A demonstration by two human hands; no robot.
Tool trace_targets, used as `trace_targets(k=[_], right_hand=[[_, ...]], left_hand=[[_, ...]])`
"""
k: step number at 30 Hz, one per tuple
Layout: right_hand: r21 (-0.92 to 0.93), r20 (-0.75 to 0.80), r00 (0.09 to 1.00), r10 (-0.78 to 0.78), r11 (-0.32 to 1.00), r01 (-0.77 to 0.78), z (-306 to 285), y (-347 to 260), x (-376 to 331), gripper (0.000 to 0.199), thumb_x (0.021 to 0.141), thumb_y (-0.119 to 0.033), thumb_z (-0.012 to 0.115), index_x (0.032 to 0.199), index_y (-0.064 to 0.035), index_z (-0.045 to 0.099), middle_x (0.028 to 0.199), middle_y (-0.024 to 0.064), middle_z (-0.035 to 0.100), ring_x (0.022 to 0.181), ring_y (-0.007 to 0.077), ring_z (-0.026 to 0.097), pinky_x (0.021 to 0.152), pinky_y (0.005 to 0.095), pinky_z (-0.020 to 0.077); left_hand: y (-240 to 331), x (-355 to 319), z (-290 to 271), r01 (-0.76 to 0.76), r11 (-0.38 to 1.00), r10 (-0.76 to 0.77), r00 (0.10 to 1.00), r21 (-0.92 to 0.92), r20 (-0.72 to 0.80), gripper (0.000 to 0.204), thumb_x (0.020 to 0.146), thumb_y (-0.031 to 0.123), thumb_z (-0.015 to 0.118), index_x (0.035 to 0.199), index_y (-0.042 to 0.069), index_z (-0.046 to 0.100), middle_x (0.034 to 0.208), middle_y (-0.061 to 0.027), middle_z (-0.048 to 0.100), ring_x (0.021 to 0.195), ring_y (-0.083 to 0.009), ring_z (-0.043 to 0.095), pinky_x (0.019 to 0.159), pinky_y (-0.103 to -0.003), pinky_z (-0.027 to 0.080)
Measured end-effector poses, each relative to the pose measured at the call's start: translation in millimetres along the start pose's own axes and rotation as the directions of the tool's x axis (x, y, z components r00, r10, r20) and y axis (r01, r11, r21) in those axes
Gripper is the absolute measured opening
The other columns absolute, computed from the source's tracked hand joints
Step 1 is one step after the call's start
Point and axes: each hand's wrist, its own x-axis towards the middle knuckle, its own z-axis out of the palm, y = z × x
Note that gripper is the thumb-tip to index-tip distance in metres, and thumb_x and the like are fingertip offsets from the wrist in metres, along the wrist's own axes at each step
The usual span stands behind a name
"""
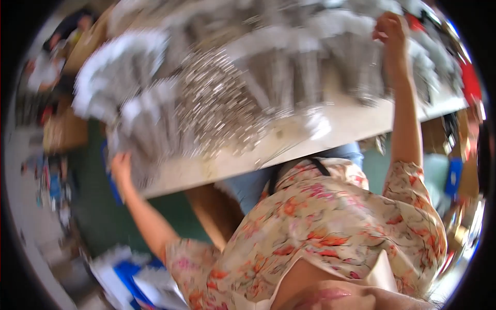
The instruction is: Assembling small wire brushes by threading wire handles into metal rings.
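The picture is smeared by motion. Bundles of thin grey stems with white, fluffy-looking ends [279, 44] cover much of the table. Among them lies a heap of small shiny metal pieces [217, 98], whose kind I cannot make out. My left hand [122, 166] is at the table's left end, beside the stems of a white-ended bundle [150, 116]; its fingers look closed, and what they hold is unclear. Stretched far over the right side, my right hand [391, 32] is above the bundles with fingers curled in. Whether anything is in it is too blurred to see.
The pale table [351, 121] has its near edge close to my body. A few thin rods [281, 152] lie near that edge. Cardboard boxes [64, 129] stand at the left, with another person [46, 70] beyond. A blue-and-white package [137, 281] is at the lower left.
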Motion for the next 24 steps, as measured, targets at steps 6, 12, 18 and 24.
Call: trace_targets(k=[6, 12, 18, 24], right_hand=[[-0.444, -0.103, 0.987, 0.125, 0.882, -0.158, -51, 21, -26, 0.026, 0.082, -0.026, 0.063, 0.099, -0.0082, 0.059, 0.058, -0.0033, 0.044, 0.055, 0.0062, 0.04, 0.049, 0.0249, 0.0343], [-0.642, 0.009, 0.997, 0.071, 0.765, -0.049, -34, 29, -33, 0.022, 0.077, -0.025, 0.067, 0.089, -0.0075, 0.067, 0.058, 0.0024, 0.05, 0.055, 0.0111, 0.045, 0.054, 0.0276, 0.0398], [-0.723, 0.073, 0.979, 0.19, 0.686, -0.08, -1, 22, -20, 0.023, 0.072, -0.032, 0.066, 0.084, -0.0125, 0.068, 0.068, 0.0083, 0.061, 0.066, 0.023, 0.059, 0.064, 0.0363, 0.0475], [-0.665, 0.076, 0.956, 0.285, 0.728, -0.164, -6, 34, -13, 0.018, 0.065, -0.026, 0.065, 0.074, -0.011, 0.068, 0.071, 0.007, 0.066, 0.069, 0.0235, 0.064, 0.068, 0.0342, 0.0506]], left_hand=[[-26, -6, -7, 0.059, 0.997, -0.059, 0.998, -0.041, -0.001, 0.025, 0.081, 0.02, 0.059, 0.071, -0.003, 0.055, 0.065, -0.0171, 0.058, 0.057, -0.027, 0.053, 0.059, -0.038, 0.042], [4, 3, -12, 0.223, 0.972, -0.223, 0.975, -0.077, 0.013, 0.02, 0.081, 0.016, 0.055, 0.073, -0.002, 0.056, 0.062, -0.011, 0.06, 0.057, -0.0217, 0.054, 0.061, -0.035, 0.044], [-3, 9, -16, 0.375, 0.908, -0.368, 0.927, -0.186, 0.071, 0.012, 0.077, 0.01, 0.053, 0.078, -0.001, 0.058, 0.062, -0.0071, 0.06, 0.048, -0.0179, 0.048, 0.048, -0.031, 0.04], [37, 4, -36, 0.466, 0.823, -0.483, 0.875, -0.326, 0.03, 0.013, 0.076, 0.011, 0.053, 0.08, 0.0, 0.059, 0.067, -0.0063, 0.061, 0.044, -0.0144, 0.043, 0.04, -0.028, 0.034]])
